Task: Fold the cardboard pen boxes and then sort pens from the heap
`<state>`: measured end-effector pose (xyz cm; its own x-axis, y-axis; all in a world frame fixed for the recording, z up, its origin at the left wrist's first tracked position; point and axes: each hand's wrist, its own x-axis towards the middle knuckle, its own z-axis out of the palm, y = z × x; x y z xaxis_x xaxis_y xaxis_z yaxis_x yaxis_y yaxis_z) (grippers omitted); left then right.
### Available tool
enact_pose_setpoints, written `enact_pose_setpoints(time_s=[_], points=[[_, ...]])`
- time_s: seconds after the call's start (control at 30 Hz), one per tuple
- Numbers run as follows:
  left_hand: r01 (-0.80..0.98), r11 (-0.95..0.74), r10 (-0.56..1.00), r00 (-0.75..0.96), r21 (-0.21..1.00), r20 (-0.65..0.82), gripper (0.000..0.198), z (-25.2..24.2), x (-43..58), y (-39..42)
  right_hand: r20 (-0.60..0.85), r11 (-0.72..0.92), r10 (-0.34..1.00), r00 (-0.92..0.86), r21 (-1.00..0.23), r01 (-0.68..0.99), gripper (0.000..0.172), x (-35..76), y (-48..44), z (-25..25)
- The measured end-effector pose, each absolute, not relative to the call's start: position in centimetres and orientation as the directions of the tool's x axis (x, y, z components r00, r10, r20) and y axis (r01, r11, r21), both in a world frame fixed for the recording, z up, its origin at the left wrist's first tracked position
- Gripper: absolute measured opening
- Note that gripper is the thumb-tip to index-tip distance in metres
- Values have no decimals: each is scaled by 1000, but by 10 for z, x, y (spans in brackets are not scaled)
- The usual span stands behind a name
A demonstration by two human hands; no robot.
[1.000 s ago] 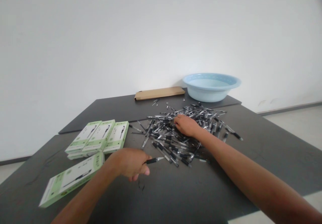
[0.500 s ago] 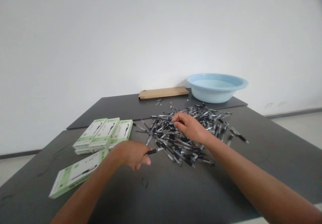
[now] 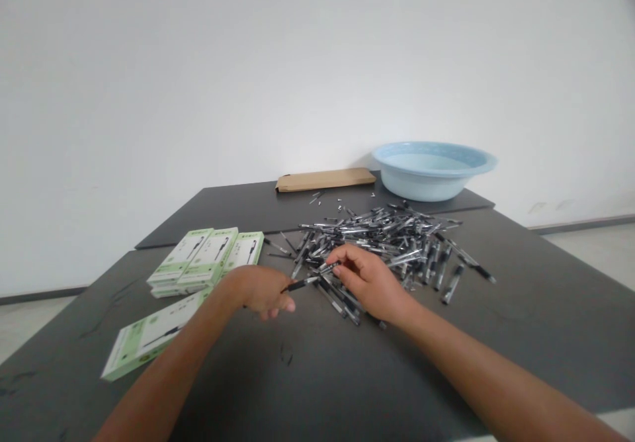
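A big heap of black and clear pens (image 3: 397,240) lies on the dark table (image 3: 322,376). My left hand (image 3: 258,290) is closed round pens, and one black pen tip (image 3: 297,285) sticks out to the right of the fist. My right hand (image 3: 367,280) sits at the near edge of the heap, with thumb and fingers pinching a pen (image 3: 330,268) close to the left hand's pen tip. Three green and white pen boxes (image 3: 208,260) lie side by side left of the heap. A fourth green box (image 3: 149,336) lies nearer, beside my left forearm.
A pale blue basin (image 3: 434,171) stands at the far right of the table. A flat brown cardboard piece (image 3: 325,179) lies at the back edge. A few loose small pen parts (image 3: 342,200) lie between it and the heap. A white wall rises behind.
My right hand has drawn back from the middle of the heap toward me with a pen pinched in it, ending close to my left hand. The left hand has barely shifted.
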<state>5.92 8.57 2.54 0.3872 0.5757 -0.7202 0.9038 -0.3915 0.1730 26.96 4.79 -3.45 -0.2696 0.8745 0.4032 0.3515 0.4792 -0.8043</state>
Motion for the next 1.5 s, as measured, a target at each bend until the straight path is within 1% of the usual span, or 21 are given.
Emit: enact_pose_setpoints(time_s=[0.2, 0.33, 0.43, 0.6, 0.77, 0.9, 1.03, 1.1, 1.23, 1.4, 1.5], points=[[901, -388, 561, 398, 193, -726, 25, 21, 58, 88, 469, 532, 847, -252, -756, 382, 16, 268, 45, -36], [897, -393, 561, 408, 202, -720, 26, 20, 59, 87, 511, 582, 813, -278, -717, 383, 18, 268, 43, -36], [898, -389, 558, 409, 207, -722, 25, 21, 59, 87, 521, 594, 805, -284, -712, 375, 18, 267, 42, -38], [899, -386, 559, 407, 208, -722, 27, 19, 60, 86, 488, 557, 830, -271, -748, 360, 17, 264, 41, -42], [896, -394, 554, 408, 204, -726, 29, 21, 61, 83, 428, 523, 844, -322, -789, 323, 16, 267, 41, -41], [893, -406, 557, 409, 193, -723, 27, 26, 63, 80, 418, 530, 836, -357, -784, 324, 14, 267, 40, -41], [898, -402, 553, 392, 177, -735, 25, 27, 67, 79, 398, 530, 826, -400, -789, 311, 19, 263, 37, -44], [900, -402, 557, 385, 167, -736, 25, 27, 69, 78, 391, 525, 826, -407, -795, 303, 18, 262, 36, -45], [893, -428, 580, 389, 138, -716, 31, 32, 70, 75, 395, 539, 818, -418, -780, 317, 10, 262, 35, -43], [839, -544, 650, 438, 21, -621, 50, 38, 67, 70, 422, 557, 817, -394, -754, 347, 11, 262, 31, -42], [840, -542, 676, 451, 23, -583, 54, 38, 65, 68, 434, 566, 815, -384, -736, 371, 11, 260, 28, -42]])
